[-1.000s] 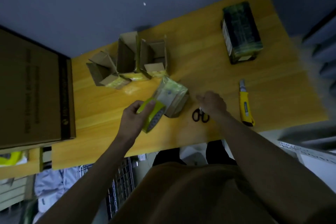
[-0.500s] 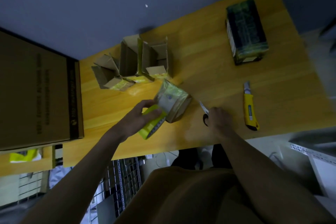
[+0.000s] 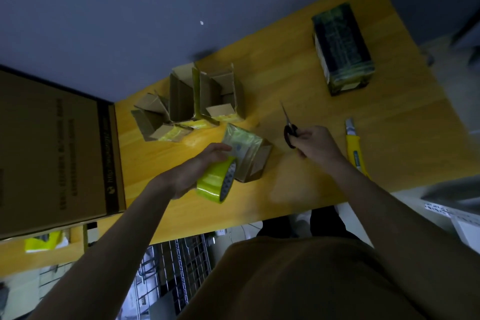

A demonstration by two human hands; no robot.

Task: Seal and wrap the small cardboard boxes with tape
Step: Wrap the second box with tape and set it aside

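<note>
A small cardboard box (image 3: 250,157), partly wrapped in yellow-green tape, stands on the yellow wooden table (image 3: 298,101). My left hand (image 3: 193,173) grips a roll of yellow-green tape (image 3: 217,181) just left of the box, with the fingertips touching the box's taped side. My right hand (image 3: 315,144) holds black scissors (image 3: 289,126) by the handles to the right of the box, blades pointing away from me. Three open small cardboard boxes (image 3: 191,104) with yellow tape on their flaps stand behind it.
A yellow utility knife (image 3: 354,145) lies right of my right hand. A dark taped box (image 3: 341,48) sits at the table's far right. A large brown carton (image 3: 55,150) fills the left side. The table's near edge runs below my hands.
My right hand picked the scissors up off the table and lifted them, blades pointing away. My left hand stayed at the box with the tape roll.
</note>
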